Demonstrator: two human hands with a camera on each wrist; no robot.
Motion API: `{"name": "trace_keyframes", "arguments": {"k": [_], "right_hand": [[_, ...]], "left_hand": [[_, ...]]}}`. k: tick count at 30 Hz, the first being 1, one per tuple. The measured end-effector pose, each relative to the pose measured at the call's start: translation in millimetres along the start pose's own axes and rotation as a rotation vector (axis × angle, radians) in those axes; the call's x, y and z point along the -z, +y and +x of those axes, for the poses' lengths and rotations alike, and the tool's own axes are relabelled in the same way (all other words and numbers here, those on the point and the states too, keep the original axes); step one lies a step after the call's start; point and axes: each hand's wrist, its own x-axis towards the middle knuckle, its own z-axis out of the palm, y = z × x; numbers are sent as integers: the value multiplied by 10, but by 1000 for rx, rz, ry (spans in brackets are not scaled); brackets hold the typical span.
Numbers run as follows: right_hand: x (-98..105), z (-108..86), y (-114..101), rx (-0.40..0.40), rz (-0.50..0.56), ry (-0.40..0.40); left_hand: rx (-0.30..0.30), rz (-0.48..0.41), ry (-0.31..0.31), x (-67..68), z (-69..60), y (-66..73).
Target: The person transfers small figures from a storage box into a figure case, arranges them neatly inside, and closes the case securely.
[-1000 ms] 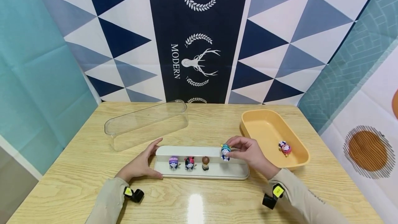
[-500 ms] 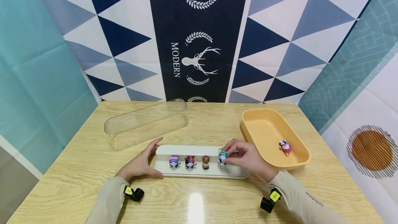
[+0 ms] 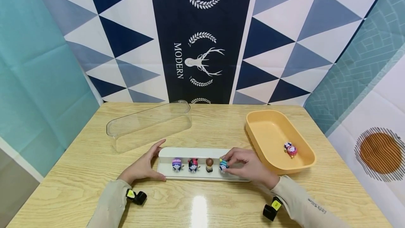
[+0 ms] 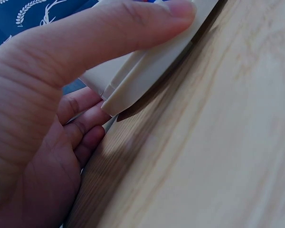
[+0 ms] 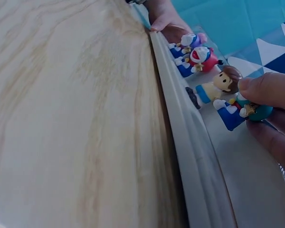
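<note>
A white stepped tray (image 3: pixel 196 176) carries three small figures in a row: one with a purple hat (image 3: pixel 177 165), one in red and black (image 3: pixel 193 165) and a brown-haired one (image 3: pixel 209 165). My right hand (image 3: pixel 250 166) pinches a teal-hatted figure (image 3: pixel 223 165) between thumb and fingers, upright on or just above the tray, right of the brown-haired one. In the right wrist view the teal figure (image 5: pixel 232 112) is close beside the brown-haired figure (image 5: pixel 211 90). My left hand (image 3: pixel 142 166) grips the tray's left end, thumb on the front edge, as the left wrist view shows at the tray (image 4: pixel 137 78).
Behind the tray on the left lies a clear plastic cover (image 3: pixel 148 126). At the right, a yellow-orange bin (image 3: pixel 269 129) holds a pink and white figure (image 3: pixel 290 149). A patterned cloth (image 3: pixel 202 17) hangs behind the wooden table (image 3: pixel 158 207).
My right hand has moved left and down with the teal-hatted figure, bringing it nearer the brown-haired one. My left hand has stayed on the tray's end.
</note>
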Motion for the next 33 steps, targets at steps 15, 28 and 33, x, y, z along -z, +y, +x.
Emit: {"name": "trace_keyframes", "arguments": {"k": [15,28,33], "right_hand": [[-56,-34,55,77,-100,-43],[16,56,53,284,-332,-194],[30,70,57,282,-378,-197]], "left_hand": [[32,-3,10,-3,-9,65],[45,0,10,-2,-5,55],[42,-6,6,-4,-14,46]]}}
